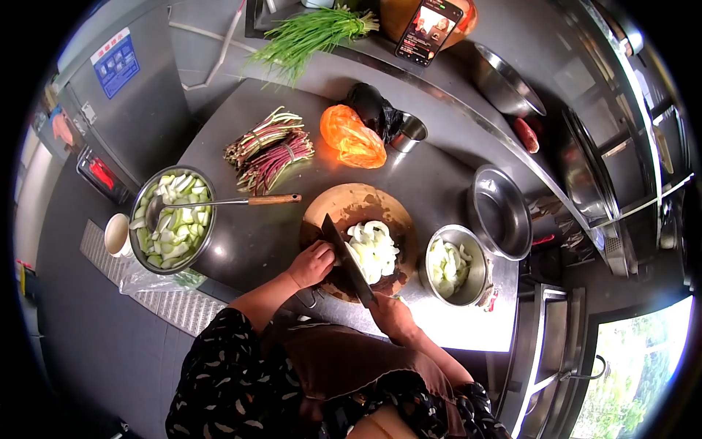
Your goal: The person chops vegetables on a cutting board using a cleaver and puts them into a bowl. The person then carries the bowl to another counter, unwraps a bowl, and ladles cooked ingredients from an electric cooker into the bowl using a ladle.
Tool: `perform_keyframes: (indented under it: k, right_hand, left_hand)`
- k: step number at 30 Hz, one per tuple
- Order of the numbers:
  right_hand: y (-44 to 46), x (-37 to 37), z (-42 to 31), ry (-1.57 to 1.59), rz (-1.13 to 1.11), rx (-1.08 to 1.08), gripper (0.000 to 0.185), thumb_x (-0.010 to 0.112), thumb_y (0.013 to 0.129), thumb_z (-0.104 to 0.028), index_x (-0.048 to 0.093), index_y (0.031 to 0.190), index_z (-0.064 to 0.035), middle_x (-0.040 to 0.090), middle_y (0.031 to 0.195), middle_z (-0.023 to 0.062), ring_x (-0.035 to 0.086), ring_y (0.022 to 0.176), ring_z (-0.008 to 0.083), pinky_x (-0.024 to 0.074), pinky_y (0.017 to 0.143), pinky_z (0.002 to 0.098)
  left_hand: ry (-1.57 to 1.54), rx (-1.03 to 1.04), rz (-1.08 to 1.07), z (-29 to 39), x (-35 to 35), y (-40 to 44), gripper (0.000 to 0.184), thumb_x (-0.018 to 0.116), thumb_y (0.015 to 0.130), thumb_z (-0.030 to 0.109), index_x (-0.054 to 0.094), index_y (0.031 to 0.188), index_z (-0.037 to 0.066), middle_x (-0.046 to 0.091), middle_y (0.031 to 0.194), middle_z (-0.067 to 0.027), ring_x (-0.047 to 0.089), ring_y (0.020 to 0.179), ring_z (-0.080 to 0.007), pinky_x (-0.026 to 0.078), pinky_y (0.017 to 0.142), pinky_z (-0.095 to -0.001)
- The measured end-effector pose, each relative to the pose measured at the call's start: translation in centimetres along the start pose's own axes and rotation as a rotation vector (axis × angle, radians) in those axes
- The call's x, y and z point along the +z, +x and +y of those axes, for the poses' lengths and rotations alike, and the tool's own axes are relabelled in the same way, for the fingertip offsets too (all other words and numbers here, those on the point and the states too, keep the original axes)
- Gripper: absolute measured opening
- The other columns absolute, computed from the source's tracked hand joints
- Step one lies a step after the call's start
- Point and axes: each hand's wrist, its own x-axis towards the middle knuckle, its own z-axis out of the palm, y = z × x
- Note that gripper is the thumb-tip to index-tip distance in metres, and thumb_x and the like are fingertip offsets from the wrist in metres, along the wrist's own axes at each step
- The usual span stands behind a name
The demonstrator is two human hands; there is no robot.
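Observation:
My right hand (392, 316) is closed round the handle of a cleaver (349, 262), whose dark blade slants across a round wooden chopping board (327, 203). Against the blade's left side rests my left hand (313, 265), fingers curled in. Whatever lies under those fingers is hidden. Right of the blade is a heap of pale, curved vegetable slices (373, 250). A metal bowl (479, 249) holding similar pale green slices stands right of the board. At the left, a larger metal bowl (210, 184) contains green-and-white vegetable chunks (175, 238) and a wooden-handled ladle (275, 199).
Behind the board lie tied purple-green stalks (270, 150), an orange plastic bag (351, 139), a black bag (371, 106) and a small metal cup (411, 133). An empty metal basin (501, 212) stands at the right. The shelf above bears green stalks (314, 36) and a phone (430, 31).

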Motion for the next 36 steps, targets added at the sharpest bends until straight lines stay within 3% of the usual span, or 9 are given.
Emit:
perform_keyframes:
  k: [2,4,5,14,22,31,36]
  right_hand:
    - [-0.9,-1.3,-0.8,-0.032,-0.039,0.07,0.023,0.049,0.092,-0.027,0.059,0.104,-0.0095,0.064,0.079,0.0198,0.061,0.076,0.0397,0.048,0.068,0.0464]
    - [-1.9,-2.6,-0.6,0.065,0.012,-0.002,0.031,0.046,0.093,-0.037,0.059,0.098,-0.0091,0.064,0.082,0.0226,0.061,0.078,0.0422,0.0484,0.069,0.0509]
    - [-2.3,-2.9,-0.8,0.032,0.02,0.004,0.025,0.05,0.091,-0.029,0.059,0.104,-0.0093,0.063,0.078,0.0201,0.061,0.076,0.04,0.0478,0.068,0.0458]
    - [-1.5,-2.4,-0.5,0.04,-0.04,0.047,0.024,0.049,0.091,-0.028,0.058,0.1,-0.0082,0.062,0.077,0.0211,0.06,0.074,0.041,0.0472,0.066,0.0474]
    - [-0.7,0.1,-0.5,0.036,-0.017,0.075,0.024,0.048,0.091,-0.028,0.059,0.1,-0.0083,0.064,0.081,0.021,0.061,0.082,0.0395,0.0477,0.071,0.0464]
    - [-1.4,-1.0,-0.4,-0.007,0.016,0.045,0.024,0.049,0.091,-0.028,0.06,0.101,-0.0085,0.064,0.08,0.0202,0.062,0.078,0.0396,0.0486,0.069,0.0467]
    - [-2.7,-1.3,-0.9,0.044,0.002,0.039,0.024,0.048,0.092,-0.028,0.059,0.1,-0.0074,0.064,0.079,0.0198,0.062,0.077,0.0397,0.0482,0.069,0.0468]
  left_hand:
    - [0.023,0.058,0.054,0.1,-0.1,0.2,0.02,0.059,0.079,0.012,0.057,0.095,0.0,0.054,0.102,-0.0117,0.051,0.103,-0.0294,0.043,0.095,-0.0391]
    - [0.044,0.115,0.109,0.0,-0.1,0.3,0.02,0.061,0.077,0.009,0.055,0.093,0.0,0.054,0.099,-0.0138,0.052,0.098,-0.032,0.044,0.092,-0.041]
    - [0.082,0.134,0.116,0.0,0.1,0.1,0.019,0.062,0.077,0.008,0.055,0.093,0.0,0.053,0.099,-0.014,0.053,0.098,-0.0321,0.045,0.091,-0.0408]
    - [0.027,0.059,0.135,0.1,0.2,0.0,0.017,0.061,0.078,0.009,0.055,0.092,0.002,0.054,0.096,-0.0118,0.053,0.096,-0.0306,0.044,0.091,-0.0401]
    - [-0.049,-0.008,0.077,0.1,-0.1,-0.5,0.02,0.06,0.077,0.006,0.056,0.095,0.002,0.055,0.1,-0.0122,0.055,0.098,-0.0288,0.046,0.089,-0.0382]
    - [-0.012,0.083,0.053,-0.3,-0.2,-0.5,0.02,0.06,0.077,0.005,0.056,0.096,0.001,0.055,0.103,-0.0131,0.055,0.1,-0.0295,0.047,0.089,-0.0366]
    - [0.011,0.058,0.064,0.0,-0.2,-0.7,0.016,0.06,0.078,0.008,0.057,0.093,0.003,0.054,0.101,-0.0101,0.053,0.101,-0.0255,0.046,0.09,-0.0341]
